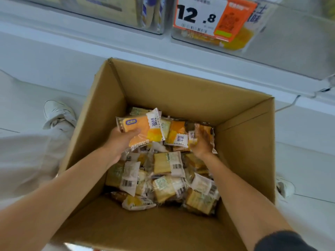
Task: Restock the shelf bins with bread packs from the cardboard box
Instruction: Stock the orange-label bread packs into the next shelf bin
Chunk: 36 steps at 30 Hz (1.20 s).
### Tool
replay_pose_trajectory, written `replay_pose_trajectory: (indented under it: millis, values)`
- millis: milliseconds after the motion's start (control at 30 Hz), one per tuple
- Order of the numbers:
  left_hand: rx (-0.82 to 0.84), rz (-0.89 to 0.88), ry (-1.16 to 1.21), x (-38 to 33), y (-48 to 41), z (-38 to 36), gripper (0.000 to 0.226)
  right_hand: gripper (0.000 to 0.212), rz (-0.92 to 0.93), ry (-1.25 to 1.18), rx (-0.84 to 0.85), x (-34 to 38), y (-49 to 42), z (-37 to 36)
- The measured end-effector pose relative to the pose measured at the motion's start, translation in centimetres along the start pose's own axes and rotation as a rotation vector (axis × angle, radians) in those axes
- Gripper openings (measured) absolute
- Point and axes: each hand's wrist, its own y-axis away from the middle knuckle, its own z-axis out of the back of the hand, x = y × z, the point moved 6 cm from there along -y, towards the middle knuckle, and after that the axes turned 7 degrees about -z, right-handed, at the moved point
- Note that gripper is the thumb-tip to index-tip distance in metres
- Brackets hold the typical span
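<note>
An open cardboard box (pixel 183 91) stands on the floor below me, holding several bread packs (pixel 168 163) in a loose heap. My left hand (pixel 117 142) grips an orange and white bread pack (pixel 143 127), lifted a little above the heap. Down among the packs at the right of the heap, my right hand (pixel 202 142) has its fingers curled round another bread pack (pixel 203 132). Clear shelf bins (pixel 253 38) hang above the box, with packs showing through their fronts.
A price tag reading 12.8 (pixel 199 15) with an orange label hangs on the right bin. White shoes appear left of the box (pixel 58 113) and at its right (pixel 285 187). A white shelf ledge (pixel 54 57) runs behind the box.
</note>
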Motion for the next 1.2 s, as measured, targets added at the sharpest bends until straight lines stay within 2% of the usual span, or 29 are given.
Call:
replay_pose_trajectory:
  millis: [67,133,200,233,300,367,433,467,533,567,633,700,767,867,933,1033,1100,1133,1200]
  values:
    - [-0.023,-0.017,-0.021,-0.1,-0.5,-0.3,0.021,0.083,0.074,-0.023,0.019,0.5,1.1,-0.8]
    - [-0.038,-0.027,-0.018,-0.1,-1.1,-0.8,0.028,0.069,0.14,-0.229,0.059,0.6,2.2,-0.6]
    - [-0.033,-0.033,-0.019,0.0,-1.4,-1.3,0.027,0.051,0.099,-0.459,-0.019,0.0,2.4,0.6]
    - [-0.027,-0.036,-0.027,0.2,-1.5,-1.5,0.025,0.052,0.068,-0.486,-0.096,-0.3,2.2,1.4]
    - [-0.009,-0.035,-0.051,0.7,-1.6,-1.5,0.025,0.078,-0.028,-0.411,-0.093,-0.8,1.3,1.8]
    - [0.002,-0.025,-0.063,1.0,-1.7,-1.5,0.029,0.102,-0.158,-0.414,0.046,-1.1,0.3,0.9]
    - [0.011,-0.025,-0.068,0.9,-1.6,-1.4,0.032,0.109,-0.203,-0.431,0.077,-0.9,-0.3,1.1]
    - [0.006,-0.03,-0.075,0.8,-1.6,-1.3,0.032,0.094,-0.175,-0.445,0.079,-0.4,-0.5,1.4]
    - [-0.03,-0.082,-0.089,0.3,-1.4,-1.2,0.028,0.043,-0.075,-0.47,0.112,1.4,0.5,2.7]
    - [-0.066,-0.139,-0.112,-0.4,-1.2,-1.1,0.025,0.034,-0.009,-0.484,0.142,2.5,1.3,3.6]
    - [-0.116,-0.319,-0.199,-2.6,-0.4,-1.0,0.023,0.036,0.16,-0.476,0.184,5.1,3.8,6.3]
    - [-0.041,-0.455,-0.279,-4.8,0.7,-2.1,0.022,0.041,0.346,-0.344,0.144,8.3,6.7,9.6]
    - [0.11,-0.491,-0.338,-6.4,2.2,-3.9,0.02,0.043,0.477,-0.21,0.092,10.8,9.6,12.4]
    - [0.375,-0.496,-0.415,-8.0,5.3,-6.8,0.035,0.041,0.615,-0.152,0.03,13.5,14.1,16.2]
    - [0.5,-0.513,-0.456,-8.8,7.6,-7.9,0.021,0.046,0.634,-0.1,0.008,14.1,16.6,18.0]
    - [0.527,-0.543,-0.432,-10.7,10.0,-8.3,0.021,0.08,0.626,0.031,0.022,14.2,20.0,19.9]
    - [0.537,-0.586,-0.41,-12.8,11.6,-8.4,0.023,0.095,0.625,0.19,-0.001,14.2,21.8,21.2]
    - [0.554,-0.619,-0.423,-14.0,12.5,-8.7,0.022,0.095,0.618,0.218,-0.015,14.2,22.7,22.2]
    - [0.577,-0.706,-0.497,-16.9,14.7,-9.6,0.012,0.075,0.603,0.199,-0.062,14.3,24.3,25.0]
